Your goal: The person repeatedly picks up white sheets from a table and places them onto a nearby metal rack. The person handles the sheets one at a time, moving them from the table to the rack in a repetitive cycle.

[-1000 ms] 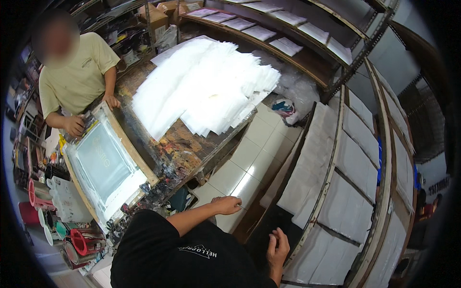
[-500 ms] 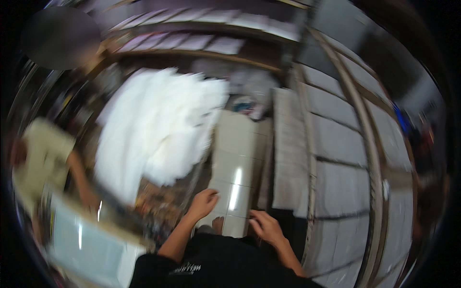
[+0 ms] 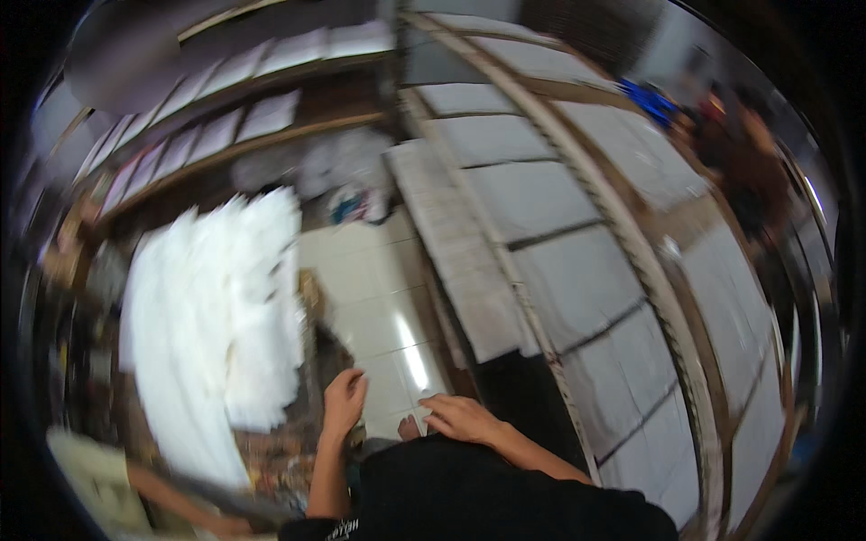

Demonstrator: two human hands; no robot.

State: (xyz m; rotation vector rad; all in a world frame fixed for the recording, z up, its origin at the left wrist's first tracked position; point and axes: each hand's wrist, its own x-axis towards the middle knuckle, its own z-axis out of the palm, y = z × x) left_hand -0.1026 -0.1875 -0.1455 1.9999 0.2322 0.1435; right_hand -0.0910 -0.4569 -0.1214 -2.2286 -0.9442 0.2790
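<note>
In front of my body my left hand [image 3: 343,399] hangs in the air with its fingers loosely curved and nothing in them. My right hand [image 3: 458,418] is held at waist height, fingers loosely stretched and apart, also holding nothing. Both are above pale floor tiles [image 3: 379,311]. To the left of my left hand lies a big heap of white, thin, layered sheets [image 3: 212,316]. On my right, a long rack [image 3: 622,180] carries white rectangular sheets [image 3: 582,270] laid in rows.
A greyish padded strip [image 3: 456,243] runs alongside the rack. Shelves with white sheets [image 3: 236,72] line the far wall, with clear plastic bags [image 3: 338,162] beneath. A person in a pale yellow shirt [image 3: 99,473] is at the lower left; another person [image 3: 753,167] is at the far right.
My view has swung to the right, so the heap and shelves now sit farther left and more of the rack shows. Both hands stay in front of me, holding nothing.
</note>
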